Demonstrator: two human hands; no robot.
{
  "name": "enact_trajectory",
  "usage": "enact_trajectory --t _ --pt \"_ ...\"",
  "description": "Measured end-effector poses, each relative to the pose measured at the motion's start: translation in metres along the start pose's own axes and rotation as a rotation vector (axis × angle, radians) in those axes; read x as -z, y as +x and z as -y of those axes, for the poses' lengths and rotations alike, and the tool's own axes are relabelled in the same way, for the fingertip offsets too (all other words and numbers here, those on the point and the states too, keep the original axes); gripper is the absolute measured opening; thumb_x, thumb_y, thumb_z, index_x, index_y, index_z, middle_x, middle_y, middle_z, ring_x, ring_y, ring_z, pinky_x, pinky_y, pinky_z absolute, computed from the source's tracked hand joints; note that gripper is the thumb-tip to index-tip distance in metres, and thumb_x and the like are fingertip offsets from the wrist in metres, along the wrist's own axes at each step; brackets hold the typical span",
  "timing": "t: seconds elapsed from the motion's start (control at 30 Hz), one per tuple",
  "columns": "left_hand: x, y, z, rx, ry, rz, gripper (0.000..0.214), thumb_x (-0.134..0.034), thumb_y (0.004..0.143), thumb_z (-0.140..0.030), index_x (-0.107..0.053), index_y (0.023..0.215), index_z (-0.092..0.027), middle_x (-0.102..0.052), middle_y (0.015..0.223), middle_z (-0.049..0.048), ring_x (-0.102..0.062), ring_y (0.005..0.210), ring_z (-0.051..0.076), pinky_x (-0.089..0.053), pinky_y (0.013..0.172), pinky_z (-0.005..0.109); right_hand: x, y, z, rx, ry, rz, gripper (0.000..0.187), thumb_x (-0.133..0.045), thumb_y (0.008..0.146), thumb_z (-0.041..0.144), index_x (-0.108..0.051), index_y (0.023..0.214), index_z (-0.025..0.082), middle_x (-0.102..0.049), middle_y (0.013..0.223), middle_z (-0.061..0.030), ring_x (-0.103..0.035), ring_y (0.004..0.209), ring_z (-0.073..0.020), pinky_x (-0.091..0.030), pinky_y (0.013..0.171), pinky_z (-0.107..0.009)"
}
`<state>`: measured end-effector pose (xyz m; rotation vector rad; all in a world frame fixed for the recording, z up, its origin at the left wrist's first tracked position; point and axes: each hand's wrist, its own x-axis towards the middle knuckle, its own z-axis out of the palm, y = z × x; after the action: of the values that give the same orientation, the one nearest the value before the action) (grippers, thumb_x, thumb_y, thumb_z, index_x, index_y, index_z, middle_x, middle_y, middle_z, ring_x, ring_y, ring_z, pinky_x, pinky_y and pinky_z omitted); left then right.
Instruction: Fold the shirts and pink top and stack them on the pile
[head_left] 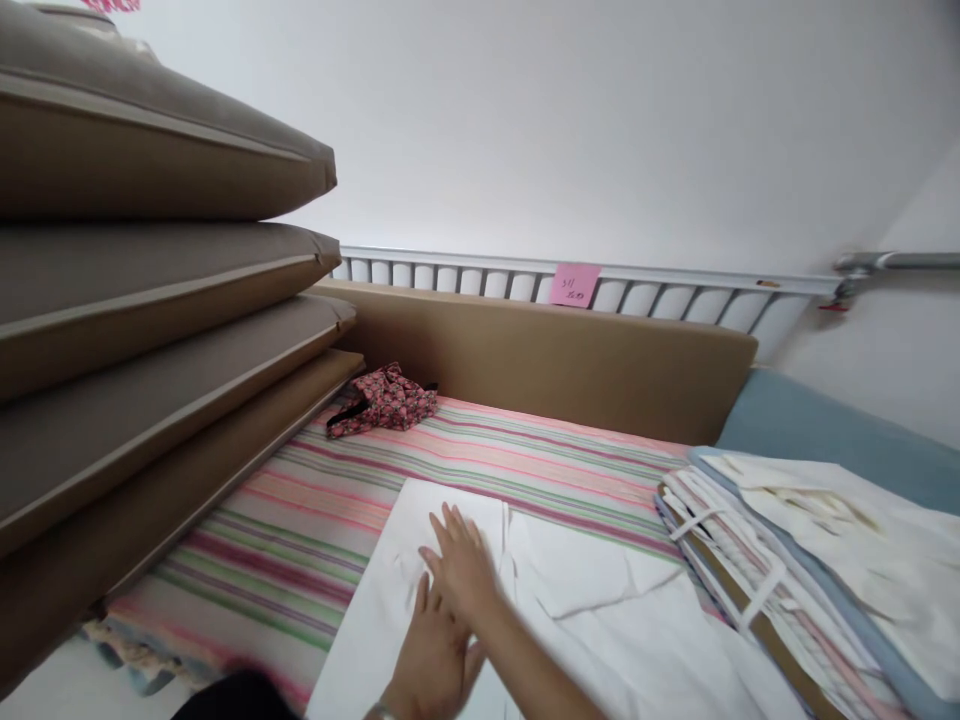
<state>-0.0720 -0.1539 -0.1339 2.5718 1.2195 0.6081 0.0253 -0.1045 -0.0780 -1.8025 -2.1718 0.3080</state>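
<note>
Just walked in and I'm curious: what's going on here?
A person has the left hand and right hand laid flat on a white sheet spread over a striped cloth, the right one farther forward. Brown cushions are stacked at the left, with a flowered pouch beside them. A pile of pale cloth sits at the right.

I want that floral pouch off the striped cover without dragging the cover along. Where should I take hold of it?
Probably pinch the bunched top of the floral pouch, coming from the front right: the stacked cushions crowd its left, and the tan board stands close behind.
</note>
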Motion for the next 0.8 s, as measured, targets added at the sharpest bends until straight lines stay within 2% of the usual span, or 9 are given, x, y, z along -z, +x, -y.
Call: enact_trajectory --t 0.13,0.23,0.4,0.53,0.6,0.67,0.77,0.8 --pt "-0.002 -0.003 0.007 -0.024 0.053 0.029 0.063 -0.051 0.087 -0.041 -0.021 0.143 -0.04 -0.004 0.154 0.0032 -0.012 0.139 0.04 -0.025 0.107 0.063 -0.017 0.034 -0.055 -0.164 -0.111 0.013 0.061 -0.03 0.091 0.053 -0.032 0.142 0.019 -0.02 0.152 -0.0098 -0.01 0.141 -0.0243 -0.006 0.113 -0.049" --pt "-0.003 -0.003 0.007 -0.016 0.06 0.061 0.063 -0.05 0.088 -0.041 -0.019 0.143 -0.042 -0.001 0.154 0.0036 -0.009 0.138 0.041 -0.024 0.106 0.065 -0.026 0.042 -0.079 -0.18 -0.096 0.02 0.065 -0.026 0.091 0.055 -0.026 0.144 0.018 -0.016 0.153 -0.0109 -0.004 0.142 -0.025 0.0 0.112 -0.05" --pt "-0.004 -0.002 0.006 -0.029 0.109 0.05 0.065 -0.051 0.088 -0.041 -0.019 0.144 -0.041 -0.002 0.154 0.0047 -0.01 0.138 0.04 -0.026 0.106 0.064 -0.029 0.052 -0.086 -0.178 -0.026 0.06 0.067 -0.027 0.09 0.058 -0.026 0.144 0.019 -0.016 0.153 -0.0108 -0.006 0.142 -0.0249 -0.001 0.112 -0.05" --pt "-0.007 -0.003 0.007 -0.042 0.181 0.015 0.056 -0.04 0.092 -0.042 -0.019 0.144 -0.041 -0.009 0.154 0.0063 -0.013 0.139 0.038 -0.027 0.106 0.062 -0.003 0.047 -0.089 -0.156 0.069 0.032 0.059 -0.038 0.089 0.051 -0.039 0.139 0.02 -0.029 0.149 -0.0096 -0.021 0.139 -0.0228 -0.016 0.112 -0.043" --pt "-0.009 -0.002 0.008 -0.037 0.216 -0.016 0.053 -0.038 0.093 -0.042 -0.02 0.143 -0.041 -0.013 0.154 0.006 -0.015 0.139 0.037 -0.028 0.106 0.06 0.021 0.025 -0.1 -0.158 0.105 -0.061 0.054 -0.04 0.088 0.047 -0.044 0.136 0.021 -0.033 0.148 -0.0062 -0.025 0.138 -0.0183 -0.022 0.111 -0.035" --pt "-0.011 -0.001 0.009 -0.042 0.238 -0.04 0.052 -0.038 0.093 -0.042 -0.021 0.142 -0.042 -0.015 0.153 0.0055 -0.018 0.138 0.036 -0.029 0.106 0.058 0.049 -0.016 -0.119 -0.195 0.113 -0.181 0.051 -0.034 0.09 0.042 -0.045 0.134 0.019 -0.036 0.147 -0.0058 -0.028 0.136 -0.0146 -0.023 0.111 -0.03" --pt "-0.015 0.001 0.012 -0.06 0.254 -0.063 0.052 -0.039 0.093 -0.044 -0.023 0.141 -0.043 -0.018 0.153 0.0049 -0.021 0.138 0.035 -0.03 0.105 0.057 0.088 -0.106 -0.167 -0.347 0.136 -0.422 0.06 -0.02 0.089 0.043 -0.047 0.128 0.008 -0.044 0.14 -0.0152 -0.037 0.131 -0.0184 -0.028 0.109 -0.034" --pt "-0.016 0.001 0.013 -0.063 0.26 -0.068 0.051 -0.04 0.092 -0.045 -0.024 0.141 -0.043 -0.019 0.153 0.0048 -0.022 0.137 0.035 -0.03 0.105 0.056 0.098 -0.14 -0.187 -0.433 0.195 -0.584 0.062 -0.024 0.086 0.048 -0.052 0.123 0.007 -0.05 0.133 -0.0174 -0.044 0.126 -0.0214 -0.031 0.108 -0.036"
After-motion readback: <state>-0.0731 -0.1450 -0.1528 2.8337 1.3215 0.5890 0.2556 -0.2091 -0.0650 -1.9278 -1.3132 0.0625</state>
